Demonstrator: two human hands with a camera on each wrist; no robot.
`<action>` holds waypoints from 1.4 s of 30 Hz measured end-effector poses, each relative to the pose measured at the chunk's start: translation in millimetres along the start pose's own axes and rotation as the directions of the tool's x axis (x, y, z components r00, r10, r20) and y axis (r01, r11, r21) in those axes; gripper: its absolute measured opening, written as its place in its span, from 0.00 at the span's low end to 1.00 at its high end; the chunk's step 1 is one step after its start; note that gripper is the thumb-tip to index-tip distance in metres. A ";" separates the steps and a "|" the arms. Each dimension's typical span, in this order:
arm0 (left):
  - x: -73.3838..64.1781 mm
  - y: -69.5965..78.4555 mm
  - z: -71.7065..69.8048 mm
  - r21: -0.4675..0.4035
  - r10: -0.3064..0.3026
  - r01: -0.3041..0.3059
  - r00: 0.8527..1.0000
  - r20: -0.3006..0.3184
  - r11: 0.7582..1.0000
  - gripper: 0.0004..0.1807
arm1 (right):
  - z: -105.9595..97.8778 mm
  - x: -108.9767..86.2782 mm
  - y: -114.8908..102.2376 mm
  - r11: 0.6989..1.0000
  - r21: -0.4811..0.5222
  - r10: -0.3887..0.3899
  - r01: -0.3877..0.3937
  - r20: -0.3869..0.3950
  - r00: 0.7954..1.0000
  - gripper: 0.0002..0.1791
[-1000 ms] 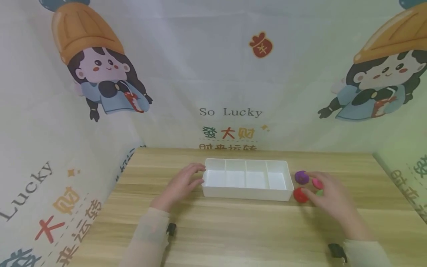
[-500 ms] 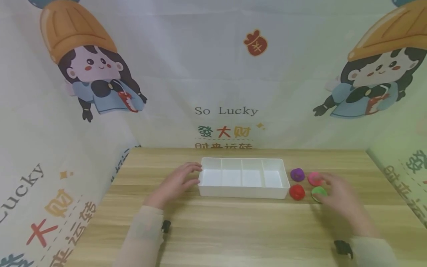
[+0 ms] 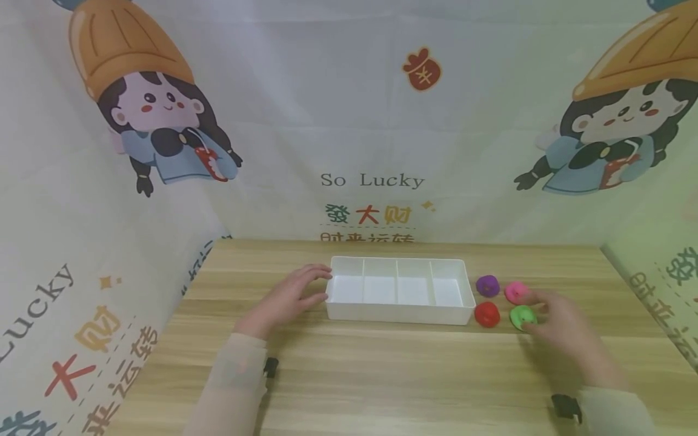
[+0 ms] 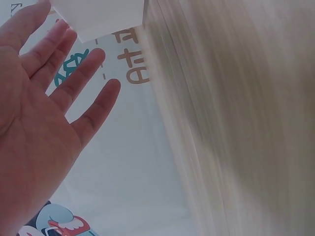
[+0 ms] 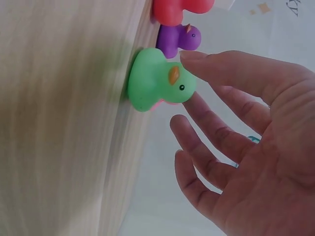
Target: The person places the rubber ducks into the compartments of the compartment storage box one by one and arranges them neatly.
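Observation:
A white box (image 3: pixel 400 314) with side-by-side compartments stands on the table. At its left end is my left hand (image 3: pixel 286 298), fingers spread and fingertips right at the wall; in the left wrist view the palm holds nothing. Right of the box sit small rubber ducks: a purple duck (image 3: pixel 488 286), a red duck (image 3: pixel 487 314), a pink duck (image 3: pixel 516 292) and a green duck (image 3: pixel 523 317). My right hand (image 3: pixel 564 327) is beside the green and pink ones, fingers loosely bent. In the right wrist view its thumb and fingers reach around the head of the green duck (image 5: pixel 157 81) without gripping it.
The wooden table (image 3: pixel 382 375) runs back to a printed cloth (image 3: pixel 349 139) hung as a backdrop, which also closes off both sides. A dark wrist device (image 3: pixel 567 406) sits at the right sleeve, another dark device (image 3: pixel 271 367) at the left.
My right hand has drawn back rightward from the red and purple ducks to beside the green and pink ones, uncovering them. The left hand stays at the box's left end.

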State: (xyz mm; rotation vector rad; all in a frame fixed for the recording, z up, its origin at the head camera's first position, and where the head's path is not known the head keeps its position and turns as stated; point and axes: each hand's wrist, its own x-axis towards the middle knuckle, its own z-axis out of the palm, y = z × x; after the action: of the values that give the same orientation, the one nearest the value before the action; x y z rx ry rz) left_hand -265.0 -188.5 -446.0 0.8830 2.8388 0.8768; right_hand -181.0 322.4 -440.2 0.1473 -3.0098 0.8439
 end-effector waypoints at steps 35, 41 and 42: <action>-1.6 4.0 0.6 0.044 0.004 -0.004 1.000 -0.008 0.999 0.24 | 2.9 -0.6 6.0 0.995 0.053 0.087 -0.086 -0.012 0.996 0.28; -2.7 2.8 2.4 0.051 0.015 -0.013 0.999 -0.035 0.999 0.24 | 2.9 -0.2 4.0 0.995 0.058 0.080 -0.078 -0.024 0.997 0.30; -2.7 2.8 2.5 0.050 0.015 -0.013 0.999 -0.036 0.999 0.24 | 2.7 -0.4 3.5 0.995 0.059 0.080 -0.079 -0.025 0.996 0.30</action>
State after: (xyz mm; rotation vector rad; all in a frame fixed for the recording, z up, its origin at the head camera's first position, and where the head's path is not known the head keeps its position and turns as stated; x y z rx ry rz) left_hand -260.8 -186.8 -447.0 0.9031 2.9007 0.8360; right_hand -180.9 324.0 -444.3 0.0165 -2.9854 0.9316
